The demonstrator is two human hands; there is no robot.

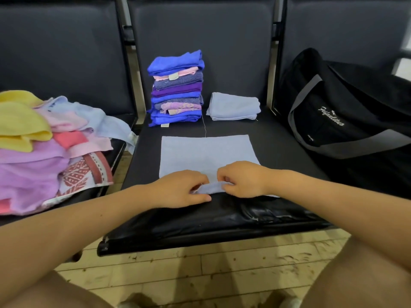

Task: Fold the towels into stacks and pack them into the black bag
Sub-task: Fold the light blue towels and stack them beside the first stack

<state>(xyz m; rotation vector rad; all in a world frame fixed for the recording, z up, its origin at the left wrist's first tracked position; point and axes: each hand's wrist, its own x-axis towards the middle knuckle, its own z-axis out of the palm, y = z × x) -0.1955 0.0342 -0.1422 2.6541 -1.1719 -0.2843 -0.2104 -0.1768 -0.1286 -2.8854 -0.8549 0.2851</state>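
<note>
A pale blue towel (206,152) lies spread flat on the middle seat. My left hand (180,188) and my right hand (242,180) both pinch its near edge, close together at the middle. Behind it stands a tall stack of folded blue, purple and pink towels (176,90). To the right of that stack lies a folded pale blue towel (233,106). The black bag (347,107) with grey straps sits on the right seat. A loose heap of unfolded towels (44,138), yellow, lilac, pink and patterned, covers the left seat.
The row of dark padded seats (222,216) has metal armrest posts (130,63) between the seats. The middle seat's front edge is glossy black. Below it is a worn tiled floor (200,270). My knees show at the bottom corners.
</note>
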